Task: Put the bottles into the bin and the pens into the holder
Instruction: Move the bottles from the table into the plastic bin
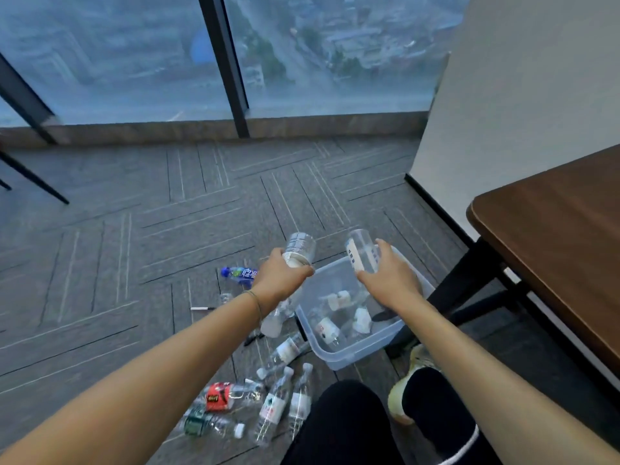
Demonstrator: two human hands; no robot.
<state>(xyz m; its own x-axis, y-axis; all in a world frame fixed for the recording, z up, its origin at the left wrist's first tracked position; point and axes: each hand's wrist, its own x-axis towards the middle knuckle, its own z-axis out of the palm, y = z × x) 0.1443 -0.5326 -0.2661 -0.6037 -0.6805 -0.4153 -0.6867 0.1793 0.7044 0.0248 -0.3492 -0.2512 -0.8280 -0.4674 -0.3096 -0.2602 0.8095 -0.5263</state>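
Note:
My left hand (280,278) grips a clear plastic bottle (300,247) just left of the translucent bin (360,355). My right hand (389,276) holds a second clear bottle (362,250) above the bin's far side. Several bottles lie inside the bin (330,328). On the carpet, a blue-labelled bottle (240,274) lies beyond my left wrist. Several more bottles (278,402), one with a red label (219,396), lie near my knee. A white pen (202,309) and a black pen (253,338) lie on the floor left of the bin.
A brown wooden table (563,243) with black legs stands at the right, close to the bin. A glass window wall and sill run across the back. Black chair legs (32,177) show at far left. My knee and shoe (407,394) are at the bottom.

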